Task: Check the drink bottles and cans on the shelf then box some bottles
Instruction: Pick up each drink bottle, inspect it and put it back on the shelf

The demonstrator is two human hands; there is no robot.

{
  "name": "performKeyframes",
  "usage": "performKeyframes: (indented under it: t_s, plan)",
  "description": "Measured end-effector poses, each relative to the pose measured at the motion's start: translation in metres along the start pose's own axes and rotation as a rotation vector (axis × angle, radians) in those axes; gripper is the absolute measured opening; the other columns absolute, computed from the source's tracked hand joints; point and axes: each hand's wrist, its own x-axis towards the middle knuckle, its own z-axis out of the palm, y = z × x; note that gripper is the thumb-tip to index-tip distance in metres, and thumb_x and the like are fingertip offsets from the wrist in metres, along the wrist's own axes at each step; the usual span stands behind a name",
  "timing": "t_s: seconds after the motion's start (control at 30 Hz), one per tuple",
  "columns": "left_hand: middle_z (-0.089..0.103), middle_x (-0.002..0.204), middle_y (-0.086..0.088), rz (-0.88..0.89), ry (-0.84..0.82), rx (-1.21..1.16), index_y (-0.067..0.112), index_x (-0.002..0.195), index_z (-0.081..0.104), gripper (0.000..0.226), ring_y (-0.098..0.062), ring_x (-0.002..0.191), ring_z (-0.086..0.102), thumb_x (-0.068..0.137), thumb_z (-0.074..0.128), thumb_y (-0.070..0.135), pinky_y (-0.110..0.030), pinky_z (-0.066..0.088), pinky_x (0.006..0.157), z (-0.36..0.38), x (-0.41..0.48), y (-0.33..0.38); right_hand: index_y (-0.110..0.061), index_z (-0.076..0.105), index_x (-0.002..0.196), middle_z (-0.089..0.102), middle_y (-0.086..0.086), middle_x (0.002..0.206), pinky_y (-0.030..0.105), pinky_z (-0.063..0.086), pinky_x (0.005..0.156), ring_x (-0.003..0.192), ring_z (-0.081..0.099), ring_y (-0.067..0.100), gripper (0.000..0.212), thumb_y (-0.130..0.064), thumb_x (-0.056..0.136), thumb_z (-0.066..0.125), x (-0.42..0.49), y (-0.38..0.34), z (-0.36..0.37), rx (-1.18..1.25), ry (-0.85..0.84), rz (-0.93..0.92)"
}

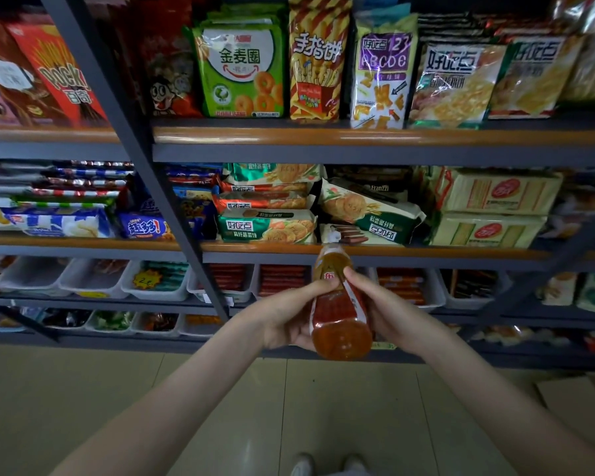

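The left hand (285,316) is curled round the bottle (339,314) from its left side, and the right hand (392,309) clasps the other side. The bottle sits between both palms, equally near each, its long axis pointing away: cap toward the shelf (426,253), base toward the body

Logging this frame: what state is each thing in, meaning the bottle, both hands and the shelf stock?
bottle: held in the air, tilted, base toward the camera, amber liquid inside.
left hand: grips the bottle from the left.
right hand: grips the bottle from the right.
green snack bag: upright on the upper shelf.
biscuit pack: lying tilted on the middle shelf.
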Motion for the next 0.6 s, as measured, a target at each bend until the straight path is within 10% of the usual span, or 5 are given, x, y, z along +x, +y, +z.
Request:
performKeyframes:
  t_s: [0.17,0.33,0.6]
  plan:
    - [0.074,0.087,-0.017,-0.058,0.090,-0.132,0.012,0.119,0.052,0.072,-0.032,0.081,0.072,0.064,0.070,0.056,-0.039,0.062,0.066,-0.004,0.003,-0.002,-0.042,0.029,0.143,0.042,-0.008,0.140,0.027,0.043,0.097,0.133,0.040,0.022,0.086,-0.080,0.069,0.052,0.000,-0.007,0.010,-0.270,0.010,-0.112]
    - [0.070,0.074,-0.020,-0.120,0.142,-0.298,0.006,0.111,0.054,0.059,-0.031,0.060,0.070,0.079,0.068,0.053,-0.037,0.059,0.048,-0.007,0.002,0.004,-0.042,0.019,0.144,0.026,-0.019,0.133,0.027,0.038,0.103,0.128,0.034,0.005,0.097,-0.056,0.067,0.076,-0.022,-0.005,0.016,-0.832,0.101,-0.388]
    - [0.071,0.077,-0.018,-0.102,0.151,-0.272,0.007,0.103,0.056,0.055,-0.028,0.069,0.070,0.081,0.065,0.056,-0.038,0.058,0.061,-0.011,0.001,0.008,-0.045,0.015,0.140,0.022,-0.025,0.127,0.004,0.027,0.086,0.116,0.025,-0.008,0.098,-0.050,0.068,0.081,-0.016,0.001,0.014,-0.983,0.164,-0.543]
